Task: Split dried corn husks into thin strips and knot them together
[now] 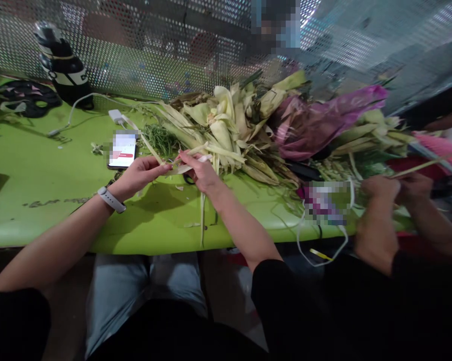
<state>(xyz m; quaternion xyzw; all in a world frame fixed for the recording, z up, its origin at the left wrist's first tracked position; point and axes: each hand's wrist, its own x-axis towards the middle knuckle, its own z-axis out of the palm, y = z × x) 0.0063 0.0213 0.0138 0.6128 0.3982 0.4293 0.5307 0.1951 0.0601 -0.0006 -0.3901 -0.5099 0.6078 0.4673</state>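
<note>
My left hand is closed in a pinch on a pale strip of corn husk above the green table. The other end of that strip is in the pinched fingers of my right hand. More thin husk strips poke out around my right fingers, and one long strip hangs below toward the table edge. A large heap of corn husks lies just beyond my right hand. Green shredded strands sit behind my fingers. A dark ring-like handle shows partly under my right hand.
A lit phone, a white charger with cable and a dark bottle stand left. A purple plastic bag lies on the husks. At right, a co-worker's hands hold a strip. Perforated metal borders the back.
</note>
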